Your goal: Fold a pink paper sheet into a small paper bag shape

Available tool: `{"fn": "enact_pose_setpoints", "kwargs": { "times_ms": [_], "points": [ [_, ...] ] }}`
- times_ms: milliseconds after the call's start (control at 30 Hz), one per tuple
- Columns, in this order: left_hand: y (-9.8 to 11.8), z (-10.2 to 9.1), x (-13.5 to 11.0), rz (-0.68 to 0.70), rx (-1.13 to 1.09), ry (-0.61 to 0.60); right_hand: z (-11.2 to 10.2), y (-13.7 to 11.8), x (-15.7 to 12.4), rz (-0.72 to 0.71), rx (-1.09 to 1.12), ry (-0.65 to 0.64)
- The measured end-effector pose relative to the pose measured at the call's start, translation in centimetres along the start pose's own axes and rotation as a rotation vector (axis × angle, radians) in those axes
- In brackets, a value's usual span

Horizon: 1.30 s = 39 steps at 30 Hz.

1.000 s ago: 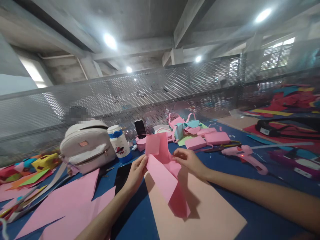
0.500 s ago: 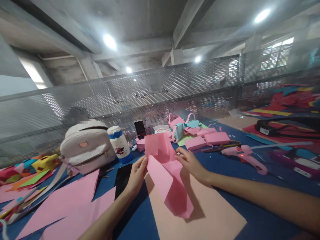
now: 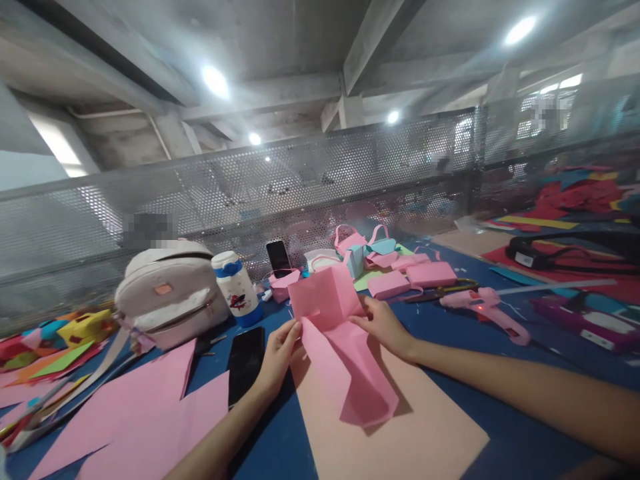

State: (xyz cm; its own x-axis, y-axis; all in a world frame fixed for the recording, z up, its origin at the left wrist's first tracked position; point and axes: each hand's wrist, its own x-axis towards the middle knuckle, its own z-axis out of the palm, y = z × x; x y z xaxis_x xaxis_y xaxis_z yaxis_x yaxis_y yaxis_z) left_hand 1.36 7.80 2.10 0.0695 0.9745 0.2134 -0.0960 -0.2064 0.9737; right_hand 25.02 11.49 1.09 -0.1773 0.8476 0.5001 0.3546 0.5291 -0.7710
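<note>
Both of my hands hold a folded pink paper piece [image 3: 345, 347] above a peach sheet [image 3: 400, 427] on the blue table. My left hand [image 3: 280, 353] pinches its left edge with closed fingers. On the other side, my right hand [image 3: 385, 327] grips the right edge near the upper, box-like fold. The paper's lower flap hangs down and touches the peach sheet.
A black phone [image 3: 246, 363] lies by my left wrist, with pink sheets [image 3: 135, 413] to its left. A white backpack [image 3: 167, 293], a bottle [image 3: 235, 287], a propped phone [image 3: 278, 257], pink paper boxes [image 3: 415, 277] and a pink glue gun [image 3: 485, 310] stand behind. A mesh fence [image 3: 300, 193] closes the back.
The upper part of the pink paper has opened wider into a box-like shape and the lower flap has swung right. Both hands kept their grip and dropped slightly.
</note>
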Motion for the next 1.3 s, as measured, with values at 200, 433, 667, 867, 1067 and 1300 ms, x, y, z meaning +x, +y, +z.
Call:
{"fn": "enact_pose_setpoints", "kwargs": {
  "times_ms": [200,433,667,867,1067,1300],
  "points": [
    [-0.37,-0.06,0.06,-0.051,-0.024,0.011,-0.08,0.38,0.10,0.015,-0.036,0.012],
    [-0.48,0.10,0.21,-0.075,-0.043,0.047,0.01,0.44,0.03,0.010,-0.041,-0.018],
    [-0.34,0.26,0.20,-0.074,-0.032,0.084,0.08,0.73,0.07,0.027,-0.061,-0.070],
    [-0.25,0.15,0.28,-0.062,-0.025,0.126,-0.21,0.77,0.06,0.052,-0.055,-0.119],
    [-0.28,-0.02,0.33,-0.051,-0.015,0.153,-0.71,0.73,0.22,0.039,-0.013,-0.143],
    [-0.59,-0.16,0.29,-0.059,0.027,0.088,-0.42,0.38,-0.18,0.023,0.059,-0.114]
  ]
}}
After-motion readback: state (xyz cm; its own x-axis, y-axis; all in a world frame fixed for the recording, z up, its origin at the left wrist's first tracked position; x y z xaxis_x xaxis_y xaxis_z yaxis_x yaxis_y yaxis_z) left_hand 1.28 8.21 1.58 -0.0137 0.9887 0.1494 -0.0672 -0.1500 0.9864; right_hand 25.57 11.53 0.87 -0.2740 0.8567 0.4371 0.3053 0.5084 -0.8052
